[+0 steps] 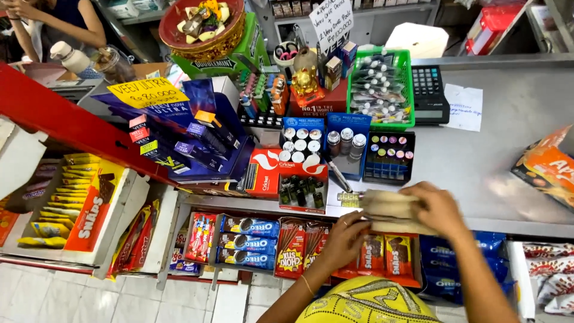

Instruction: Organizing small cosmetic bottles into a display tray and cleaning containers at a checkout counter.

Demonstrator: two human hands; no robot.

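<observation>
Tan paper, a flat stack of envelopes or bags (388, 206), lies at the front edge of a grey shop counter (478, 149). The right hand (439, 206) presses down on the stack's right end, fingers curled over it. The left hand (347, 236) pinches the stack's lower left edge from below. A small bottle (347, 196) touches the stack's left end. Judging from this, sliding the stack left could knock the bottle off onto the snack racks (251, 242) below.
</observation>
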